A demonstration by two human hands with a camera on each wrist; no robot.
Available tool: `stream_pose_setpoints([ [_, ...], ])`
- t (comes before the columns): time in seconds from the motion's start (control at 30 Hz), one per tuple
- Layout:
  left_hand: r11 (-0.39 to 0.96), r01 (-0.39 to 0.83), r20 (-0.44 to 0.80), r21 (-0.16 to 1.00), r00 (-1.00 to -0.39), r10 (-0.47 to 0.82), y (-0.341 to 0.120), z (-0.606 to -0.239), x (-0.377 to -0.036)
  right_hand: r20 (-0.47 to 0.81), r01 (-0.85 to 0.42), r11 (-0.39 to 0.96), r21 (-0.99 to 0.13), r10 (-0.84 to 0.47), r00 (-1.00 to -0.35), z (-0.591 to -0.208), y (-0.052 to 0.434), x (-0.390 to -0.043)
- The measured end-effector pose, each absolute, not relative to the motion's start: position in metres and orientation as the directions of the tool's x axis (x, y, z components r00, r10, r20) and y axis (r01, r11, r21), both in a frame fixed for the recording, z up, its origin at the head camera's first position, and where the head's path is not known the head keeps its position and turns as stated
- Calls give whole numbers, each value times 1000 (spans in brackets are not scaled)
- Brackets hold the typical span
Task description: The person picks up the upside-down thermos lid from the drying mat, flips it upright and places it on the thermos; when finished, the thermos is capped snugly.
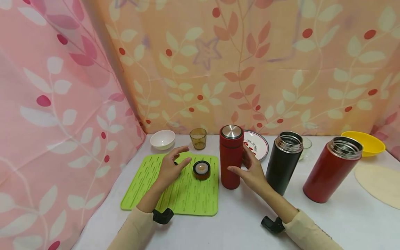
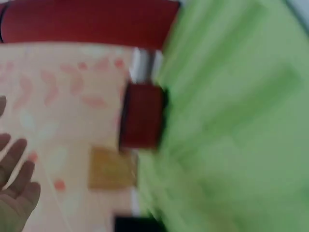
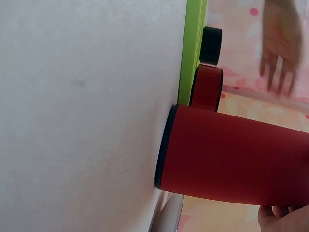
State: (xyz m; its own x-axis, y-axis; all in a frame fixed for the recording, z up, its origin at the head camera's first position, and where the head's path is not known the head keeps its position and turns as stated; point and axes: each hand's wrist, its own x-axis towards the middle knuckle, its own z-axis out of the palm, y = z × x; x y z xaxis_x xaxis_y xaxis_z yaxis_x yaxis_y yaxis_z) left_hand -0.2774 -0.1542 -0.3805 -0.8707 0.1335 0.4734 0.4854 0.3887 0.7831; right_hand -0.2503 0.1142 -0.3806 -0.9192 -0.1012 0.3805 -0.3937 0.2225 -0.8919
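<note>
A red thermos (image 1: 230,159) with a steel-topped lid stands upright on the table, just right of a green draining mat (image 1: 150,201). My right hand (image 1: 252,170) is around its right side, thumb across the front and fingers partly hidden behind it. In the right wrist view, fingertips (image 3: 270,215) touch the thermos wall. My left hand (image 1: 171,167) hovers over the mat with fingers spread, holding nothing. A red lid (image 1: 201,171) lies inside up on the mat. A black lid (image 3: 211,46) beside it is mostly hidden by my left hand in the head view.
To the right stand an uncapped black thermos (image 1: 282,170) and a wide uncapped red one (image 1: 328,173). Behind are a white bowl (image 1: 162,139), an amber glass (image 1: 198,139), a patterned plate (image 1: 260,142), a clear glass (image 1: 306,143) and a yellow bowl (image 1: 368,144).
</note>
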Motion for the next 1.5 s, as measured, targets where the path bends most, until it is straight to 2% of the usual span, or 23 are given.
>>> stream_pose_setpoints([
  [0.2, 560, 247, 297, 791, -955, 1, -197, -403, -282, 377, -395, 231, -889, -118, -918, -382, 114, -251],
  [0.33, 673, 102, 116, 733, -993, 23, -212, -406, -282, 378, -396, 226, -890, -120, -918, -391, 117, -258],
  [0.4, 688, 54, 36, 724, -999, 41, -216, -408, -282, 380, -397, 230, -888, -116, -918, -398, 119, -262],
  [0.5, 683, 31, -18, 730, -998, 65, -218, -413, -283, 381, -397, 226, -890, -110, -918, -406, 121, -268],
  [0.7, 658, 65, 38, 750, -998, 56, -220, -425, -288, 392, -407, 216, -887, -113, -913, -409, 122, -269],
  [0.97, 556, 35, 32, 831, -999, 14, -226, -430, -293, 401, -417, 220, -882, -115, -909, -406, 120, -270],
  [1.13, 531, 49, 72, 846, -997, -22, -224, -431, -296, 416, -432, 223, -874, -117, -902, -405, 120, -270],
  [1.27, 459, 80, 110, 885, -993, -39, -212, -418, -289, 412, -429, 228, -874, -118, -903, -405, 121, -270],
  [1.5, 317, 203, 214, 926, -977, -1, -190, -405, -277, 409, -424, 274, -863, -114, -905, -406, 121, -266],
])
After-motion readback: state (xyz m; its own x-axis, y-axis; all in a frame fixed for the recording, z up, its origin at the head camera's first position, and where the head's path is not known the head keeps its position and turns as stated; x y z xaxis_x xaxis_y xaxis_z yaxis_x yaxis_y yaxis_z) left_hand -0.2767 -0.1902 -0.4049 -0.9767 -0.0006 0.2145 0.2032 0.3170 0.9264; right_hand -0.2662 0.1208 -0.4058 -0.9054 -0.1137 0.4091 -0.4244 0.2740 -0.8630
